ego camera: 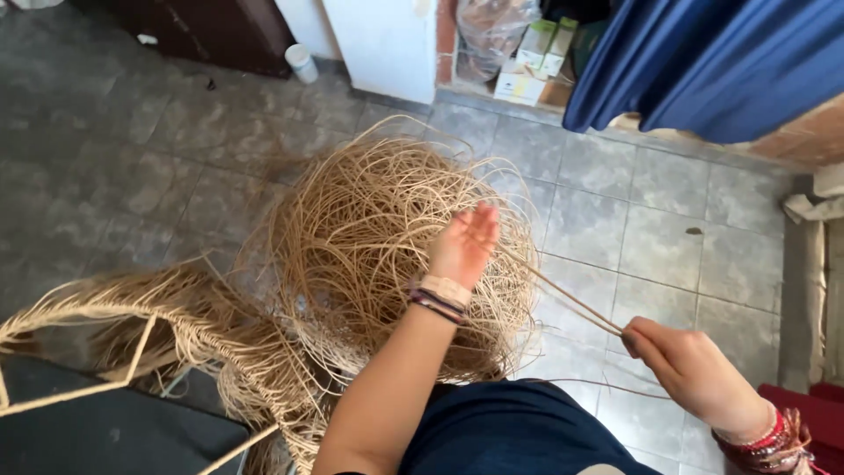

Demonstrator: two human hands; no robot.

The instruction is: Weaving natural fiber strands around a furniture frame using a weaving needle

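Observation:
A big tangled heap of tan rattan strands (369, 237) lies on the grey tiled floor. My left hand (463, 246) reaches into the heap's right side, fingers spread among the strands; bracelets circle its wrist. My right hand (681, 365) is pinched shut on a thin rattan strand (571, 303) that runs taut up-left into the heap. Bangles sit on that wrist. At the lower left a partly woven rattan frame (114, 308) curves over a dark surface.
A blue curtain (703, 62) hangs at the upper right. Small boxes (527, 66) and a plastic bag sit by a white wall post. A white cup (301, 63) stands near a dark door. A red object (804, 409) lies at the right edge.

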